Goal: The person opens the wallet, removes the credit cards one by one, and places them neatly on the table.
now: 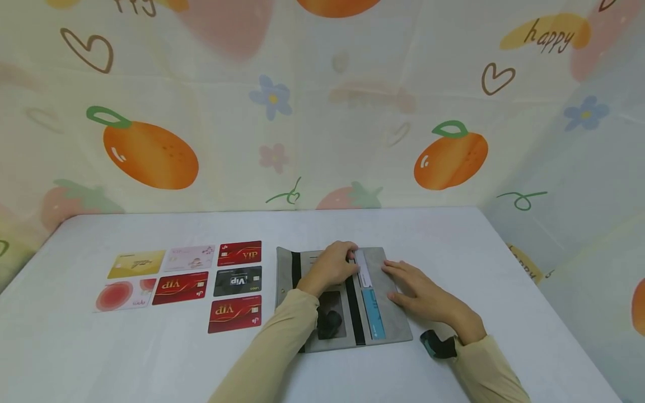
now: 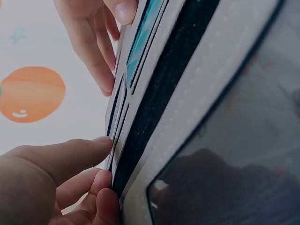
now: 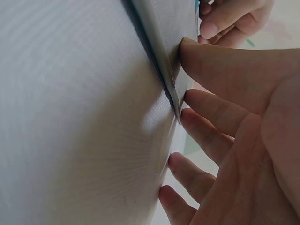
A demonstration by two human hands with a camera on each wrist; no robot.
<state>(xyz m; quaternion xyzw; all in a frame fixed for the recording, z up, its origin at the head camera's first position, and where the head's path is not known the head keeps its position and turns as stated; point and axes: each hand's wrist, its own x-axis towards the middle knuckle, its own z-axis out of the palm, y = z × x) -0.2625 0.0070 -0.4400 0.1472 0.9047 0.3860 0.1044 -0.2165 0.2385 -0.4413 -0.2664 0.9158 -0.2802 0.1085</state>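
Note:
A grey folding card holder lies opened out on the table in the head view, with black strips and a window pocket. In its right panel, a blue card sits in a slot, and a white card shows as a strip above it. My left hand holds the white card's edge with thumb and curled fingers; in the left wrist view the thumb meets that edge. My right hand spreads its fingers along the panel's right edge; the right wrist view shows fingertips touching it.
Several cards lie left of the holder: red VIP cards, a black VIP card, a gold card, a pale pink card and one with red fruit. A fruit-print curtain hangs behind the white table.

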